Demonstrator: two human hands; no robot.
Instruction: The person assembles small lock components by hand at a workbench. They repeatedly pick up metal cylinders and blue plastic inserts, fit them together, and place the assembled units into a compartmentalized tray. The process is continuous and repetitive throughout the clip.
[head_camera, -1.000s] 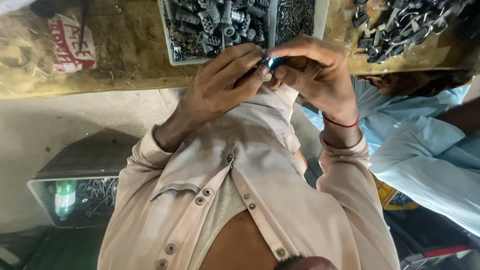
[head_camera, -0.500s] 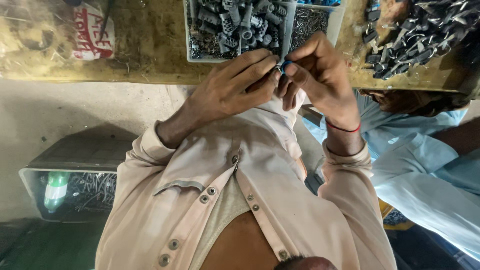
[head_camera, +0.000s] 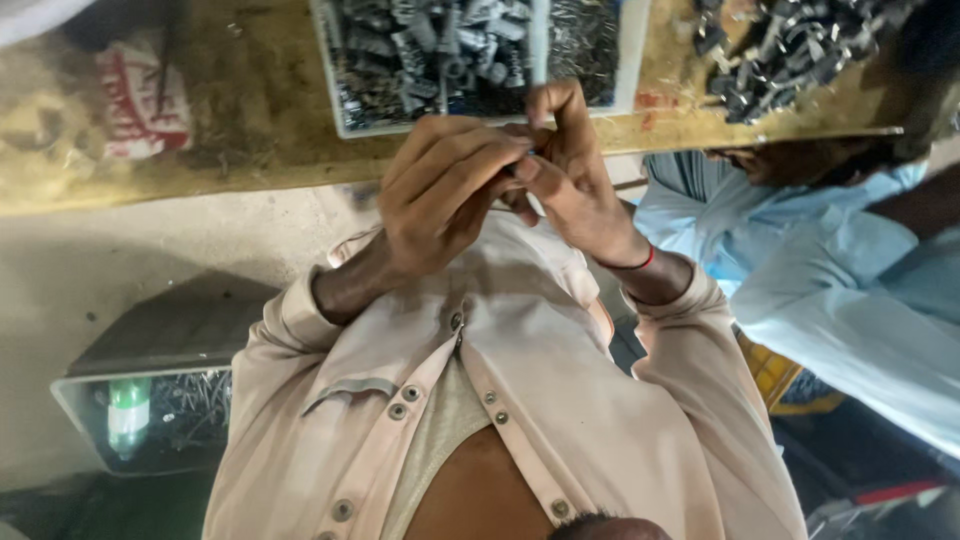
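Part: small dark metal piece (head_camera: 522, 166) sat pinched between both hands, at 6 o'clock from the white tray (head_camera: 628, 95), mostly hidden by fingertips
Left hand (head_camera: 440, 195): fingers were pressed together and curled over the piece from 9 o'clock
Right hand (head_camera: 570, 185): thumb and forefinger pinched it from 3 o'clock, other fingers tucked
Handling: it likely felt light, stiff and a bit slick; a fingertip grip at its ends seemed best
Tray: it held grey metal parts (head_camera: 440, 45) on the worn wooden bench (head_camera: 250, 120)
Neighbour: a light blue sleeve (head_camera: 840, 300) lay at 4 o'clock
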